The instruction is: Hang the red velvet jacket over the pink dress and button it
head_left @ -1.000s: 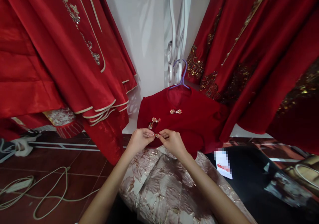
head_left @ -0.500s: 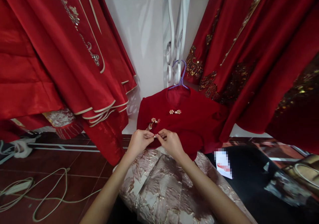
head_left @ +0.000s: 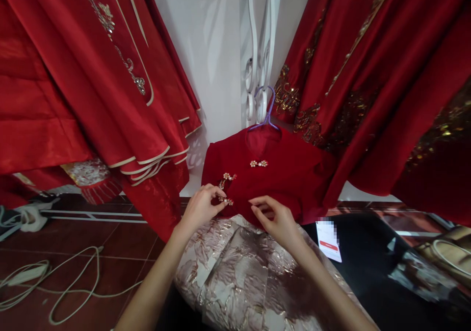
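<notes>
A dark red jacket (head_left: pixel 290 184) hangs on a purple hanger (head_left: pixel 270 117). Pearl-and-gold decorative fasteners sit on its front: one fastener (head_left: pixel 258 164) below the neckline, another fastener (head_left: pixel 228 176) to the left and lower. My left hand (head_left: pixel 202 207) is at the jacket's lower left, thumb and forefinger parted beside a third beaded fastener (head_left: pixel 227 201); the thumb seems to touch it. To the right, over the lower front of the jacket, my right hand (head_left: pixel 277 219) is empty, its thumb and forefinger apart. Patterned pale pink-and-silver fabric (head_left: pixel 239 277) lies below both hands.
Red garments (head_left: pixel 147 125) hang on the left, and sequined red garments (head_left: pixel 368 100) on the right. White curled metalwork (head_left: pixel 262 66) carries the hanger. A phone (head_left: pixel 328 242) with a lit screen lies on a black surface (head_left: pixel 362 267). A pale cable (head_left: pixel 97 272) loops across the tiled floor.
My hands, earlier pinched together at a small pearl fastener piece, have separated. The right hand has moved right and opened; the left has moved slightly left, its fingers parting.
</notes>
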